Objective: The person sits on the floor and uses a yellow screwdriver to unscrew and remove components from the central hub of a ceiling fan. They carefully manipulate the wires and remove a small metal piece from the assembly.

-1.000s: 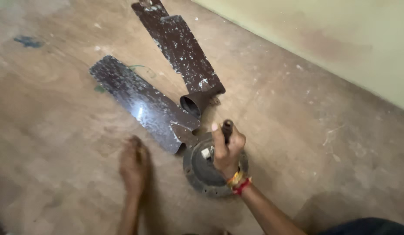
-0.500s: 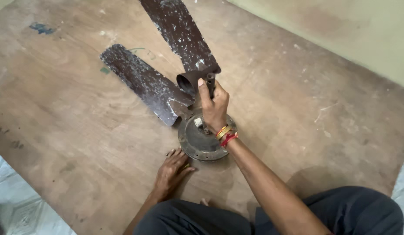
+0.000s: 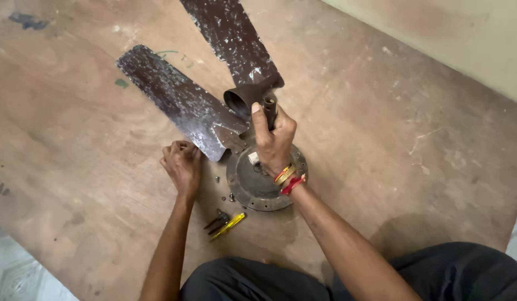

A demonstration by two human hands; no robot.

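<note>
My right hand [image 3: 274, 142] grips the rod [image 3: 270, 106] above the fan motor [image 3: 257, 187]. My left hand [image 3: 182, 163], curled and holding nothing visible, rests on the floor [image 3: 74, 167] by a blade [image 3: 175, 100]. Pliers [image 3: 216, 221] lie nearby.

Both arms extend forward, bare to the elbow. Left hand [image 3: 182, 164]: knuckles up, fingers curled under, wrist straight, resting low. Right hand [image 3: 274, 140]: raised higher, fingers wrapped in a closed grip, thumb pointing up, red and gold bands at the wrist.
</note>
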